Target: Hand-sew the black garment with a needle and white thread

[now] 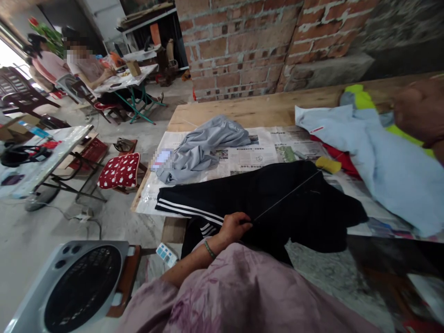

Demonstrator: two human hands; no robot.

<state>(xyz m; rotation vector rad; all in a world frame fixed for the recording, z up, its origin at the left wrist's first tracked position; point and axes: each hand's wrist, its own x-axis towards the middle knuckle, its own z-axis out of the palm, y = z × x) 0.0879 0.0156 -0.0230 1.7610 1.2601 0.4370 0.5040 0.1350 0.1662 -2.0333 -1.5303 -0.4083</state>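
1. The step in hand looks like hand-sewing: a pale thread (pixel 287 194) runs straight and seemingly taut from the left hand (pixel 237 226) towards two o'clock, across the black trousers (pixel 263 185).
2. The left hand's grip pinches the trousers' fabric between thumb and fingers. A brown shape (pixel 418 111) at the picture's edge, between two and three o'clock, is too blurred to tell whether it is the right hand, so I cannot tell that grip's state.
3. The next move probably calls for a steady pinch while the thread is drawn snug, without puckering the cloth.
4. The trousers lie along the near side of the worktop (pixel 263 108), partly over newspaper (pixel 258 155), some cloth hanging towards six o'clock.
5. They look matt and soft, with white stripes (pixel 189 209) along the leg pointing to nine o'clock; the wider part, towards three o'clock, spreads loosely.
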